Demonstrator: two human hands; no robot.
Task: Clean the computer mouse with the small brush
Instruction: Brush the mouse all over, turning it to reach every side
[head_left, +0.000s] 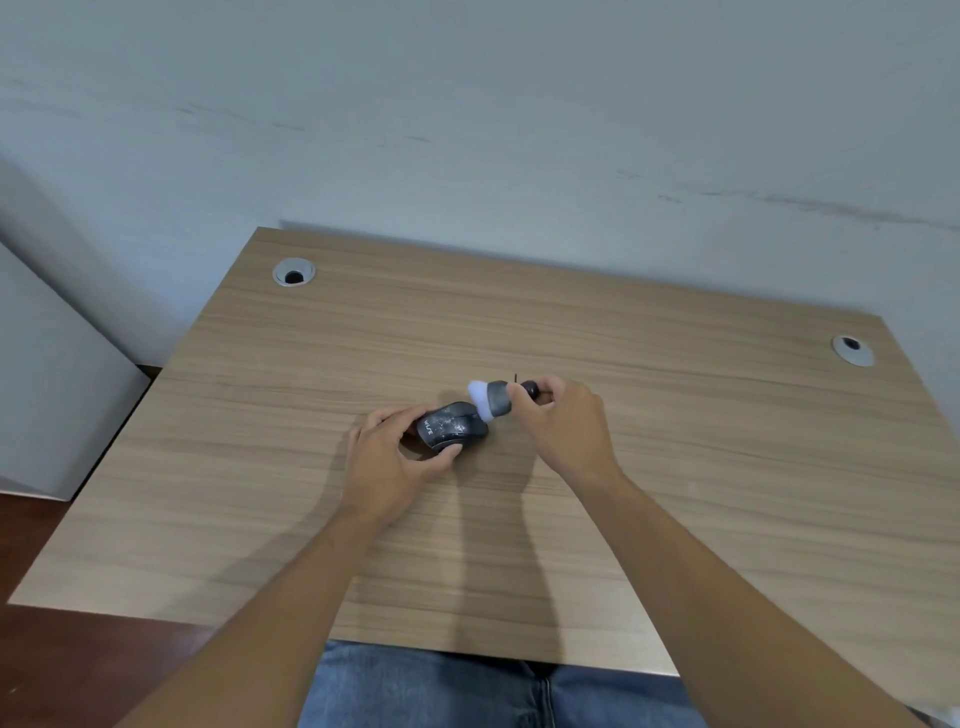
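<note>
A black computer mouse (451, 424), speckled with pale dust and bearing white lettering, rests on the wooden desk (571, 545) near its middle. My left hand (387, 462) grips the mouse from the left, thumb on its near side and fingers over its far side. My right hand (563, 421) holds a small brush (493, 399) with a grey body and a white bristle head. The bristles touch the right, front end of the mouse. The brush's dark rear end is partly hidden in my fingers.
Two round metal cable grommets are set in the desk, one at the far left (294, 273) and one at the far right (852, 349). A pale wall rises behind the desk. A white cabinet (47, 395) stands to the left.
</note>
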